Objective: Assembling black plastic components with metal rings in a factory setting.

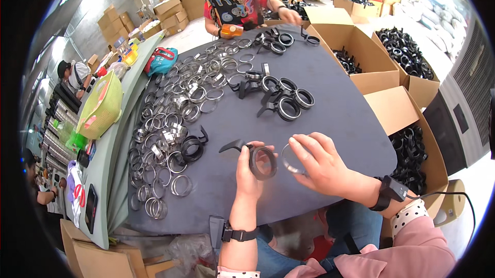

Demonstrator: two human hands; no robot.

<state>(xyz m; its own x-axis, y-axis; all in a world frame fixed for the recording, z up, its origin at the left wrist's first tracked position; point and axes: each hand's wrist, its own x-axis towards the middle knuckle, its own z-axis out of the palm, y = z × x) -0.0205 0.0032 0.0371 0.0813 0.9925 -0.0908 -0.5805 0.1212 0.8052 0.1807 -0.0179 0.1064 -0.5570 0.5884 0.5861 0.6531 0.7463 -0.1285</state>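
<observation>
The left hand (248, 179) is clamped on a black collar (253, 164), its curved lever (232, 146) jutting out past the fingertips to the left. Just right of it, not touching, the right hand (324, 165) pinches a thin metal ring (287, 166) by its rim between thumb and fingers. Good handling here would likely mean keeping the left grip firm on the outside, fingers clear of the collar's mouth, and turning the ring square to that mouth so no edge catches. A light pinch should be wise, since such a thin band could bend. Left of the left hand, a dark collar (192, 150) and loose metal rings (180, 184) crowd the desk (330, 123); beyond both hands lie silver-edged collars (289, 116), leaving bare room around the hands to work without knocking anything.
</observation>
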